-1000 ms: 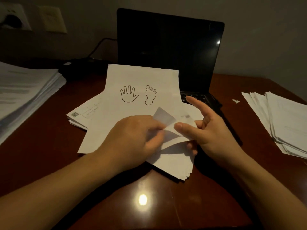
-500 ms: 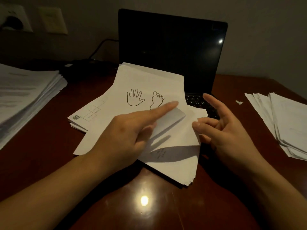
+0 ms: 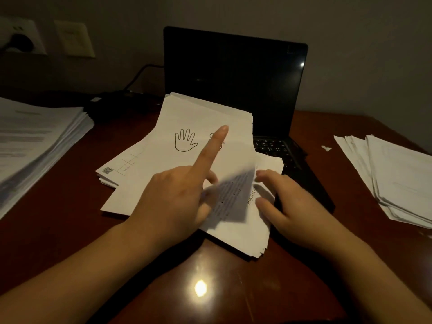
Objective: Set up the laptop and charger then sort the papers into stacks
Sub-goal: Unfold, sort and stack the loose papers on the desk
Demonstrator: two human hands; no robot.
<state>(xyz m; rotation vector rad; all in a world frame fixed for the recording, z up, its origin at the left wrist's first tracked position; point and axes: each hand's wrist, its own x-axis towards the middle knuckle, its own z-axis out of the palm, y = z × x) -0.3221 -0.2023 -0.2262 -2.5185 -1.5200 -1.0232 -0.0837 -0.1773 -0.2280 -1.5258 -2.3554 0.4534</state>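
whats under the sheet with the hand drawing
More paper: a QR-coded sheet pokes out left, a thicker pile with printed text lower right, overlapping the laptop keyboard. How many sheets, and most print, are hidden.

Wall socket [image 3: 21, 38], switch plate [image 3: 74, 39] — wooden desk [image 3: 58, 230]

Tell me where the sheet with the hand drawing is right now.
Head view, centre of the desk: the sheet lies on top of the middle pile of papers, in front of the laptop, with the left hand reaching over it.
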